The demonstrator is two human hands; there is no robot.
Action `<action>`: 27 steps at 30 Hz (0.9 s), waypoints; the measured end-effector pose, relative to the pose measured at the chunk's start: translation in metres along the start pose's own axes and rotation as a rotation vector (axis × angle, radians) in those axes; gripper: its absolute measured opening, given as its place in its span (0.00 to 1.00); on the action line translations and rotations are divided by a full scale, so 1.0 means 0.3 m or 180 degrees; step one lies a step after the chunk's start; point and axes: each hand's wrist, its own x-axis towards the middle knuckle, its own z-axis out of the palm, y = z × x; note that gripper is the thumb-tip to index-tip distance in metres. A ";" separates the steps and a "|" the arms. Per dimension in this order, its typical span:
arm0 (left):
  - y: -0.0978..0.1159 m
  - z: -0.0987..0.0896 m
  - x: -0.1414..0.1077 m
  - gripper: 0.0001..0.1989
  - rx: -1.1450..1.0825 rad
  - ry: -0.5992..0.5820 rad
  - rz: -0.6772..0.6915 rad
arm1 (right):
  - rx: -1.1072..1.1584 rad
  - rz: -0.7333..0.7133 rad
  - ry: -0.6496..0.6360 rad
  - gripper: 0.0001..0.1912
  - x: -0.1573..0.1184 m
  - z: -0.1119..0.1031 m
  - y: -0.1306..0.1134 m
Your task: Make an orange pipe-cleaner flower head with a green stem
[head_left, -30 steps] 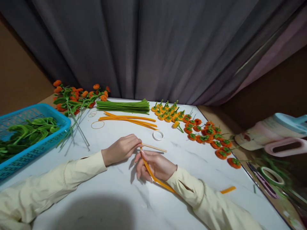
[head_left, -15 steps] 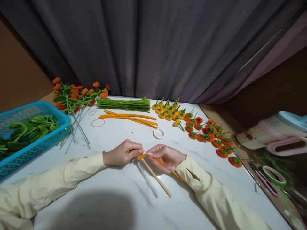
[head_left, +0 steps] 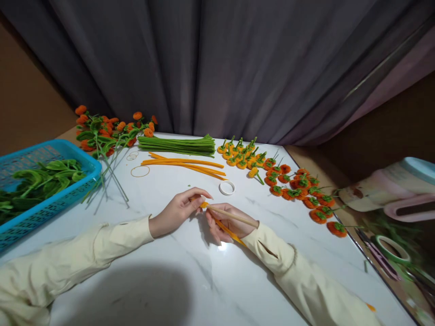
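Observation:
A thin wooden stick (head_left: 234, 214) lies across my right hand (head_left: 228, 225), its far end at an orange strip. My right hand is closed around the lower part of that orange strip (head_left: 231, 233), which trails toward the sleeve. Pinched between thumb and fingers of my left hand (head_left: 179, 209) is the strip's other end, wound near the stick's tip. Both hands are close together over the white marbled table (head_left: 163, 276). Beyond them lie a white ring (head_left: 226, 187), loose orange strips (head_left: 183, 163) and a bundle of green strips (head_left: 176, 145).
At left stands a blue basket (head_left: 54, 203) of green leaves, with orange flowers (head_left: 108, 129) behind it. Yellow flower heads (head_left: 242, 156) and orange ones (head_left: 299, 183) line the right side. Past the edge are a large cup (head_left: 377, 190), green tape (head_left: 392, 250) and scissors (head_left: 379, 258).
The wooden stick has swung up from pointing down toward the front to lying across my right hand. My left hand's fingers have spread a little and its wrist has turned.

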 end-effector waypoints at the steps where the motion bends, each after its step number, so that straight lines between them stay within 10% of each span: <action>1: 0.000 0.000 -0.003 0.12 0.0235 0.0065 0.0143 | -0.0046 -0.0010 0.0036 0.16 -0.001 0.003 0.000; 6: -0.004 0.000 -0.013 0.10 0.1140 0.0261 0.0995 | -0.0224 0.0101 -0.0122 0.17 0.000 0.006 0.000; 16: -0.010 0.009 -0.012 0.07 0.1780 0.0543 0.1142 | -0.0341 0.0059 -0.0205 0.19 0.003 0.020 0.003; 27: -0.052 -0.025 0.014 0.08 0.2658 0.0046 0.1779 | -0.0286 0.0324 -0.0456 0.17 0.011 0.012 -0.011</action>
